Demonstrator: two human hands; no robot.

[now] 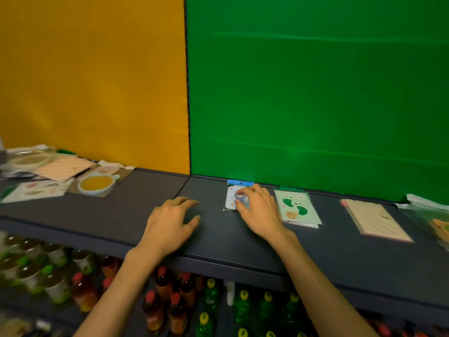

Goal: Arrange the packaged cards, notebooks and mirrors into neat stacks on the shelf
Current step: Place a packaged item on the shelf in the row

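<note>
A white packaged card with a blue header [232, 196] lies flat on the dark shelf [136, 210] near the green back wall. My right hand [261, 211] rests on its right part, fingers curved over it. My left hand [170, 223] hovers over bare shelf to the card's left, fingers loosely spread and holding nothing. Right of the card lie a pale green notebook stack [297, 209] and a striped pink notebook [375, 220]. At the far left sits a messy pile with a striped packet [63, 167], a cup-shaped mirror [97, 184] and a flat white card [34, 190].
A clear packet with green and orange print [432, 215] lies at the shelf's right end. A yellow panel [92, 76] and a green panel [315, 93] back the shelf. Below its front edge stand rows of bottles [184, 300] with red and yellow caps.
</note>
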